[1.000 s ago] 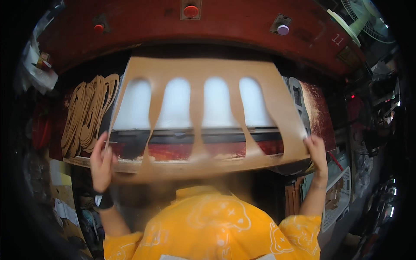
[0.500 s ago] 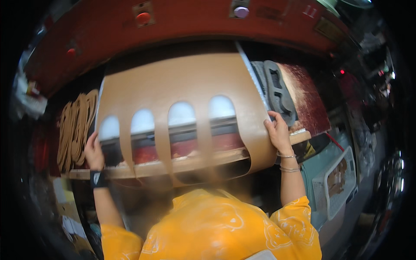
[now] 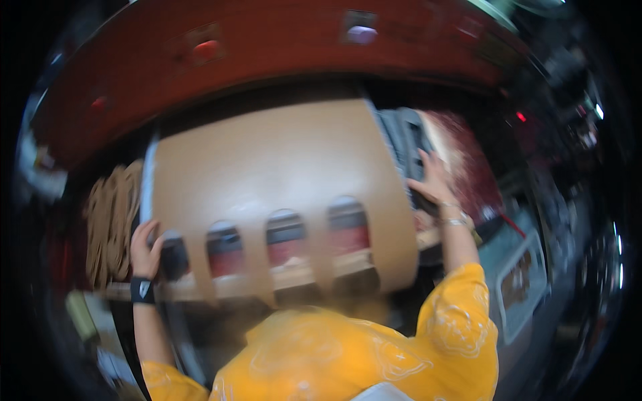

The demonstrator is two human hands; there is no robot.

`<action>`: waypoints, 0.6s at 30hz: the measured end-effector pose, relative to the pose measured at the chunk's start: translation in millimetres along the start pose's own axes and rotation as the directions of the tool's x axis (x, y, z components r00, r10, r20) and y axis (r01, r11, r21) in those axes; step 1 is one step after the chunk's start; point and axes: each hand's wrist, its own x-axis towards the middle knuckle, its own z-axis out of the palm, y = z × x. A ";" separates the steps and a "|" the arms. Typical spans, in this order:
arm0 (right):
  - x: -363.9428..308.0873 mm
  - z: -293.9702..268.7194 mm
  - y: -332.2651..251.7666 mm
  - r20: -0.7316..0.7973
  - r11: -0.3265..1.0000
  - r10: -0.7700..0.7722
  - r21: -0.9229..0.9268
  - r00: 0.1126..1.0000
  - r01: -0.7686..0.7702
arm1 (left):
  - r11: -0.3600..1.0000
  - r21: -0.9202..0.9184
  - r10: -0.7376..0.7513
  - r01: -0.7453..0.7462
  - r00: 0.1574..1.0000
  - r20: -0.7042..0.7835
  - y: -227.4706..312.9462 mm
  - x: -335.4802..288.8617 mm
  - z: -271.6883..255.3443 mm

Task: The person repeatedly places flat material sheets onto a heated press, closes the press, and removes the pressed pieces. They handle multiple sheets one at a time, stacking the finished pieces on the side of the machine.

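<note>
Left of frame: loose stack of tan, elongated cut pieces. Next, left hand at lower left edge of smooth tan sheet with round-ended cut-outs; grip too blurred to tell. Centre: sheet laid across worn red table, near strips drooping over front edge. Right: right hand, fingers spread apart, at long grey form; contact unclear. Presumed step: sheet placement; called for next, probably: finger closure around grey form.

I can't read any lettering from here: the pale marking on the red machine is blurred, the white mark on the black wristband too small
</note>
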 end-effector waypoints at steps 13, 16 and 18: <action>-29.4 -55.3 -148.4 0.090 0.681 -0.026 0.730 0.996 -0.049 | 0.933 0.039 0.358 -0.357 0.933 -0.028 10.1 31.7 -9.3; -45.0 -52.5 -246.2 0.262 0.572 -0.163 0.811 0.951 -0.125 | 0.927 -0.014 0.371 -0.374 0.925 -0.082 2.9 34.9 -4.4; -41.7 -33.8 -310.1 0.202 0.696 -0.209 0.718 0.957 0.001 | 0.932 -0.080 0.346 -0.354 0.933 -0.094 -2.0 36.8 -1.2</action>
